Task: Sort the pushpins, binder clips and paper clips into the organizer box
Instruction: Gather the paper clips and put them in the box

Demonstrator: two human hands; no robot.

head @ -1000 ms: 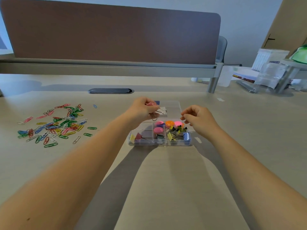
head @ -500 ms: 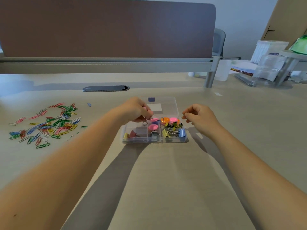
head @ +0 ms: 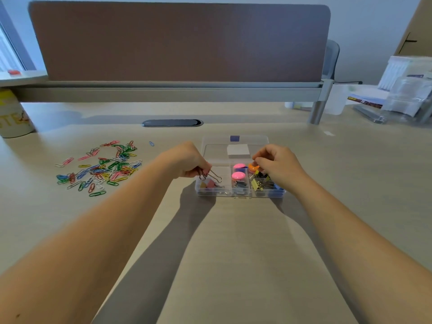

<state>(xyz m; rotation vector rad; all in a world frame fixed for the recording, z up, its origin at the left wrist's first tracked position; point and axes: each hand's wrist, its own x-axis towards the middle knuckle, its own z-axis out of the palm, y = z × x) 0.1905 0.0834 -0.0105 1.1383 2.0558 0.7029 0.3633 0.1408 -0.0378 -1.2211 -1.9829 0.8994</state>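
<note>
1. Two bare forearms reach forward from the near edge over the pale, wood-grain table [head: 233, 253], and each throws a dark shadow on it.
2. The left hand [head: 184, 161] is curled, knuckles up, above the left part of the organizer box [head: 240, 194]. Its fingertips pinch a binder clip [head: 210, 177]; the thin silver wire handles stick out below the fingers, over the left compartment.
3. The right hand [head: 278, 166] is also curled, palm down, above the right compartment. Its fingertips are close to an orange pushpin [head: 253, 167], but I cannot tell if they hold something.
4. The organizer box is clear plastic, low and rectangular, with three compartments in a row. The left one holds yellow and pink binder clips, the middle one round pink pushpins [head: 238, 176], the right one small binder clips [head: 259, 183] in yellow, black and blue with wire handles.
5. Its transparent lid [head: 236, 148] lies open flat behind the box, with a white label and a blue latch.
6. Well to the left, a loose pile of paper clips [head: 100, 169] in many colours is spread on the table; one blue clip lies apart.
7. Farthest, a brown fabric divider panel [head: 180, 43] stands along the back of the table.
</note>
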